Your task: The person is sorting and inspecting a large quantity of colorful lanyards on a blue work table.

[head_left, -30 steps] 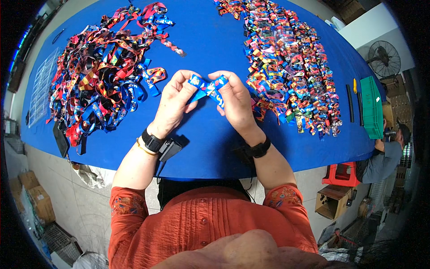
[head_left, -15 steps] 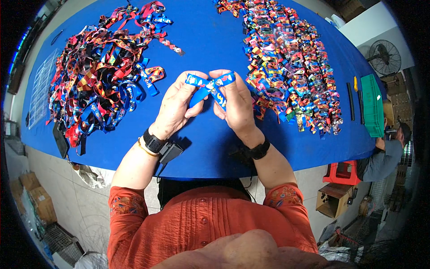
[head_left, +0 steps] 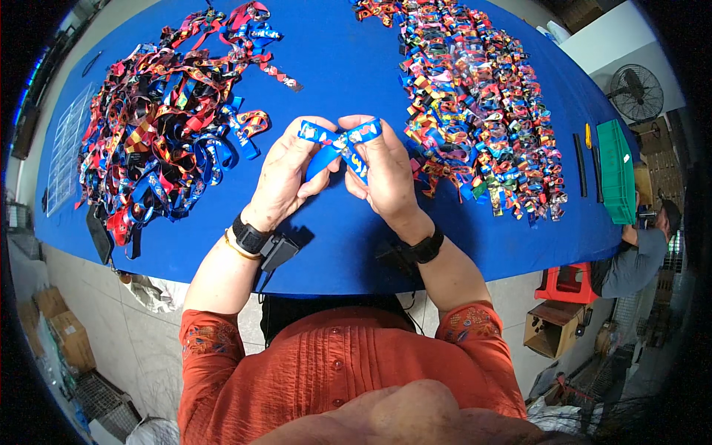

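Your left hand (head_left: 285, 174) and right hand (head_left: 386, 174) both pinch the blue ribbon (head_left: 337, 144). It spans between your fingertips, above the counter (head_left: 334, 44).

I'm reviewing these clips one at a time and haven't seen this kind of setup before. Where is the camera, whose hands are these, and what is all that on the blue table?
The picture comes from a wide fisheye camera worn on a person's head, looking down, so straight edges bend near the rim. The two bare hands belong to that person, who wears an orange shirt and a dark band on each wrist. The left hand and the right hand together pinch a blue patterned ribbon, shaped like a bow, above the blue table. On the left lies a tangled pile of loose ribbons; on the right, a pile of folded ribbon pieces. A green tray sits at the far right edge, near another person.
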{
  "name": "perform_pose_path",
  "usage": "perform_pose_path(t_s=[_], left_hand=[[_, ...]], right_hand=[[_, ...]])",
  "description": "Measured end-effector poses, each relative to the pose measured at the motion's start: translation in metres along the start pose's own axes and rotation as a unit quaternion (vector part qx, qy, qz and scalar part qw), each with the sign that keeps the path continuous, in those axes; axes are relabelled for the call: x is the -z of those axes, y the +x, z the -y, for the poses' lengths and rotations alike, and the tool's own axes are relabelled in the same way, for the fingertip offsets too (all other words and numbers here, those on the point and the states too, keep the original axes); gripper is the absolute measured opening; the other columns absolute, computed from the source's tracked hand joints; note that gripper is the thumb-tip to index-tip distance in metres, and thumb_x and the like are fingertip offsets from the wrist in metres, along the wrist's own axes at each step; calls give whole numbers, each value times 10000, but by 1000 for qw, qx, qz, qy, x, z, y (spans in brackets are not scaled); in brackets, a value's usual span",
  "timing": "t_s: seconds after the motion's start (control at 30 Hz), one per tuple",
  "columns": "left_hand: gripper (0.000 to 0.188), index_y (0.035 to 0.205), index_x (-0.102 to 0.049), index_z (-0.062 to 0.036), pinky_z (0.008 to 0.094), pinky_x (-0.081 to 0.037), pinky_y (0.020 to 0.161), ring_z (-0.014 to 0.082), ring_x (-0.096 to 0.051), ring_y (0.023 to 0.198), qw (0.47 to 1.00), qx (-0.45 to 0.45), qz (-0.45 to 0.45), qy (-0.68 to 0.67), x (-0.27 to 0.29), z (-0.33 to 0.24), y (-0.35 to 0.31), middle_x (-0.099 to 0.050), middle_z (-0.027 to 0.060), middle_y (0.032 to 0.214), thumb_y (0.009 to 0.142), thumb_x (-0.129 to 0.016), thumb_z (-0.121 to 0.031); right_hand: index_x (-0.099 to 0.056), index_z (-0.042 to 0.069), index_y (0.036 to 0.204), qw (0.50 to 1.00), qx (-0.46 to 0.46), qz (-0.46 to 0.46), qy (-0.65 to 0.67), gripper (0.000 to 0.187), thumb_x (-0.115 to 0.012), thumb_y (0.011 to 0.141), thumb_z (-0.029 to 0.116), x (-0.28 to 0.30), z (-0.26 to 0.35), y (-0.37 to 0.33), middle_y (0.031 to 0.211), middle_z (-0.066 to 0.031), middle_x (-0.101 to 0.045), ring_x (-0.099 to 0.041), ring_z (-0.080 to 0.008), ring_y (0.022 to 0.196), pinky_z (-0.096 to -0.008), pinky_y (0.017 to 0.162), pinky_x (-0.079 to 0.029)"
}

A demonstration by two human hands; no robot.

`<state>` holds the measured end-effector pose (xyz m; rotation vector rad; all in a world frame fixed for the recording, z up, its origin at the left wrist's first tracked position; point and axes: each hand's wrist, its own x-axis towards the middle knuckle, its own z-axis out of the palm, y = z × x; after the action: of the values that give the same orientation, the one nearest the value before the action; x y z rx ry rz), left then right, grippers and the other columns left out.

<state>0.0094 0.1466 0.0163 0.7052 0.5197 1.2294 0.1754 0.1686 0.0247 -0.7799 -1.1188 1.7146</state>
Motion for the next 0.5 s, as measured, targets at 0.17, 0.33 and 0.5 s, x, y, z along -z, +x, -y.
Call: perform_pose_path(t_s=[0.17,0.33,0.5], left_hand=[[315,1181,-533,-49,193,-269,374,79,-387,407,1000,9,13,-3,2,2,-1,-622,142,800,1047,-429,-315],[432,1141,-563,-35,205,-237,360,78,-352,362,999,18,-5,33,4,2,-2,-651,150,793,1022,-440,-432],[473,1141,-566,-22,209,-252,376,80,-363,380,999,33,-20,33,7,7,-2,-655,150,816,1028,-403,-452]], right_hand=[[-474,10,1242,1000,-3,10,-18,442,-305,1072,381,-2,1,0,790,-102,-597,-424,-67,450,-204,386,-331],[-466,5,1245,1000,4,27,1,455,-301,1071,391,-5,1,-2,786,-98,-594,-466,-65,524,-193,409,-339],[-463,6,1247,999,16,32,-11,457,-300,1071,394,-4,-1,-3,779,-90,-584,-466,-63,546,-189,422,-342]])
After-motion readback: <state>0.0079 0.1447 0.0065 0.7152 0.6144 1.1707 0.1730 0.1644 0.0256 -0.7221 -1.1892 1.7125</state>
